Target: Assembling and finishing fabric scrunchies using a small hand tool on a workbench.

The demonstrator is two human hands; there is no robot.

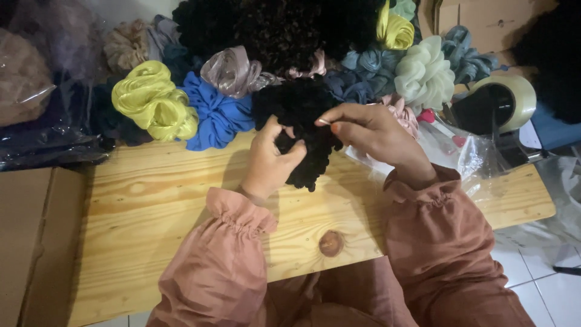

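Note:
A black fuzzy scrunchie (296, 106) lies at the back middle of the wooden table (157, 200). My left hand (270, 158) grips its lower left part, fingers curled into the fabric. From the right, my right hand (372, 130) pinches the same scrunchie between thumb and fingertips. Both wrists wear gathered rust-pink sleeves. Just behind the hands lies a pile of scrunchies: a yellow-green one (154, 100), a blue one (215, 115), a shiny mauve one (233, 71), a pale green one (423, 75), a grey-blue one (369, 66).
A tape dispenser with a large roll (502, 103) and clear plastic bags (466, 154) sit at the table's right end. A cardboard box (30, 242) stands at the left. Dark bagged goods (42, 133) lie at the back left. White floor tiles show at the lower right.

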